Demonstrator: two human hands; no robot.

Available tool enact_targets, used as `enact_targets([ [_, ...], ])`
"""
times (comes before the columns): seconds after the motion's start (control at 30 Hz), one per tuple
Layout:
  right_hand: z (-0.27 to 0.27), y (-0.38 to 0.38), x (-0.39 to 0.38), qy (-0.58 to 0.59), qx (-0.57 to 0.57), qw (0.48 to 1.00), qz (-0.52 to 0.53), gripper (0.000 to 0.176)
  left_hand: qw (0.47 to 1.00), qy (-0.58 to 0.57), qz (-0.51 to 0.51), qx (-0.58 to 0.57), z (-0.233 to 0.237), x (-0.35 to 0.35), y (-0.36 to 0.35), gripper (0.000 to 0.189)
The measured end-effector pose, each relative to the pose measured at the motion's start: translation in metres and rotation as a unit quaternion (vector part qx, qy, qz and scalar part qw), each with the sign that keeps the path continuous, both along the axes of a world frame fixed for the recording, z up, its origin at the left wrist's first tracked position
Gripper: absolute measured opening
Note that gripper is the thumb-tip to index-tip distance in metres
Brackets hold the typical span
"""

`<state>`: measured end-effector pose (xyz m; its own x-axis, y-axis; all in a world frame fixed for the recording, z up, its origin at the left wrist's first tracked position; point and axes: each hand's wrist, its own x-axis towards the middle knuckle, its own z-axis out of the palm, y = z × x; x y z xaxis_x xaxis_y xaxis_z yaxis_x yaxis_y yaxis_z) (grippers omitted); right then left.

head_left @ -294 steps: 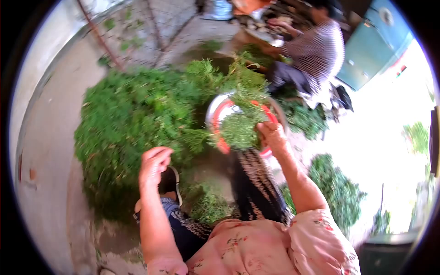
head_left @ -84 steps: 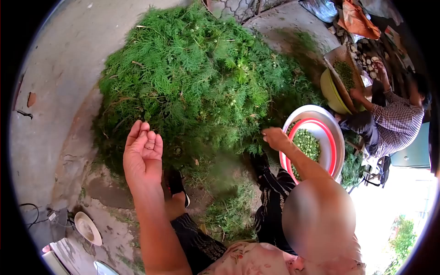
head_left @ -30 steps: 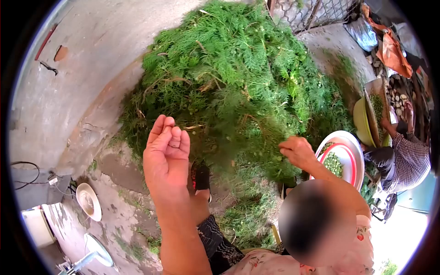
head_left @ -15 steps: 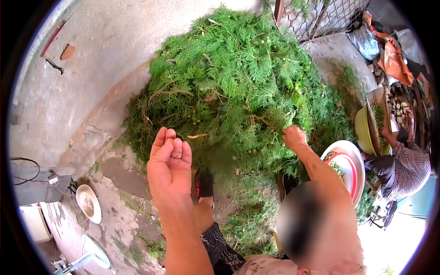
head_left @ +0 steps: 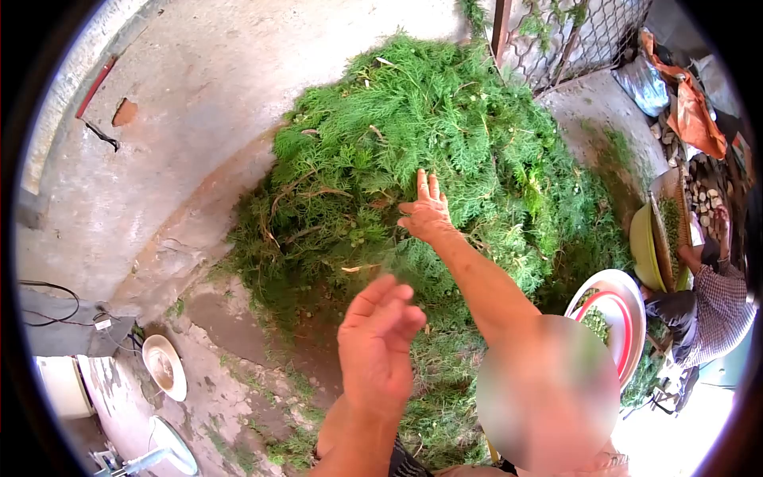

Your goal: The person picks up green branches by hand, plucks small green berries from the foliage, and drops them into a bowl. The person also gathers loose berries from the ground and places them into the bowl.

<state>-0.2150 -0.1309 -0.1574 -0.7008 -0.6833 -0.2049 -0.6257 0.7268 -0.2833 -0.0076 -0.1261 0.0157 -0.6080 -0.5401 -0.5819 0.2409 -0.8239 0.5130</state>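
A large heap of green, feathery, conifer-like branches [head_left: 413, 127] lies in front of me. My right hand [head_left: 427, 216] reaches over the heap, palm down, with fingers stretched apart and nothing seen in them. Lower and nearer the camera, my left hand [head_left: 380, 342] is raised with its palm partly turned up. Its fingers are curled in and slightly blurred; whatever they hold, if anything, is hidden. At the right, a pale basin with a red ring [head_left: 632, 322] holds small green pieces.
Another person in a checked shirt [head_left: 719, 310] sits at the far right beside a yellow-green tub [head_left: 645, 246] and a woven tray [head_left: 670, 195]. A wall [head_left: 183, 95] stands behind the heap. At the left are a round dish [head_left: 164, 367] and a pale fan-like object [head_left: 171, 445].
My right hand has moved left and further over the heap, and its fingers have spread. My left hand has shifted right and down in the view. The view has tilted slightly.
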Motion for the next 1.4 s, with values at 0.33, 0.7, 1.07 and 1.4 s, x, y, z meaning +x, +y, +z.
enact_targets([
  [0.33,-0.042,0.04,-0.034,0.12,-0.158,0.978,-0.057,0.04,0.999,-0.012,-0.042,0.01,-0.001,-0.001,0.004,0.022],
  [0.7,0.02,0.169,0.059,0.159,-0.103,0.975,0.116,0.019,0.999,0.022,-0.034,-0.001,0.0,0.0,0.004,0.021],
  [1.07,-0.033,0.168,0.097,-0.151,0.015,0.968,0.201,0.016,1.0,0.012,-0.011,-0.004,-0.006,0.002,0.001,0.023],
  [1.4,0.026,0.046,-0.041,0.099,-0.037,0.992,-0.067,0.042,0.998,-0.013,-0.044,0.031,-0.006,-0.009,0.015,0.026],
])
